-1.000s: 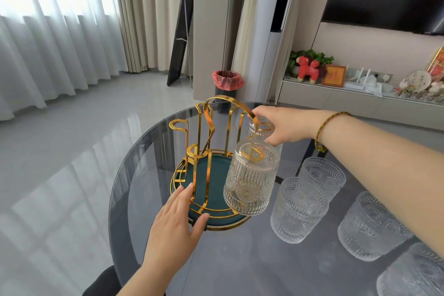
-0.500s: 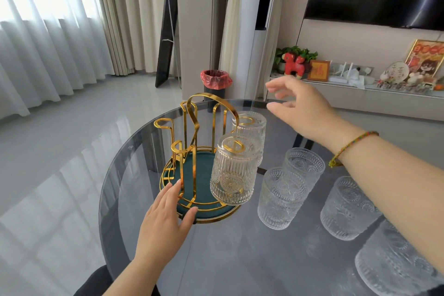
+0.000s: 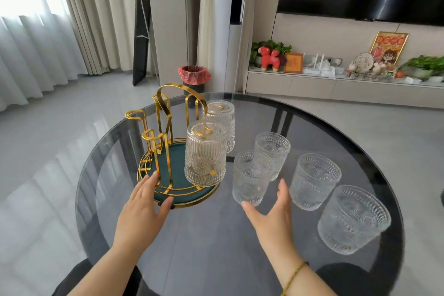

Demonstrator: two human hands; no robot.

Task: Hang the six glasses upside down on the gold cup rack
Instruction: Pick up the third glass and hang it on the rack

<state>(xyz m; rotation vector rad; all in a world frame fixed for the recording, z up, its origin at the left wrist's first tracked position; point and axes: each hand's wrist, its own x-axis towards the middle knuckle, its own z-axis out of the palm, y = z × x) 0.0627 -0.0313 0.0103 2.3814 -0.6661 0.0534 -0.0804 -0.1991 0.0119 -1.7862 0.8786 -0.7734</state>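
Note:
The gold cup rack [image 3: 165, 113] with its green round base stands left of centre on the dark glass table [image 3: 216, 235]. Two ribbed glasses hang upside down on its pegs: a near one [image 3: 205, 154] and a far one [image 3: 221, 120]. Several more glasses stand upright to the right, the nearest [image 3: 249, 179] with another behind it [image 3: 272, 154], then one further right [image 3: 313, 180] and one at the front right [image 3: 353, 218]. My left hand [image 3: 144, 204] rests against the rack's base rim. My right hand [image 3: 271, 214] is open just in front of the nearest upright glass, fingers spread, empty.
The round table's edge curves close on the left and front. A bin with a red bag [image 3: 194, 77] stands on the floor beyond the table. A low cabinet [image 3: 336, 86] with ornaments runs along the far wall under a television.
My right hand let go of the far hung glass, drew back from the rack and came down in front of the nearest upright glass. The left hand stayed on the rack base.

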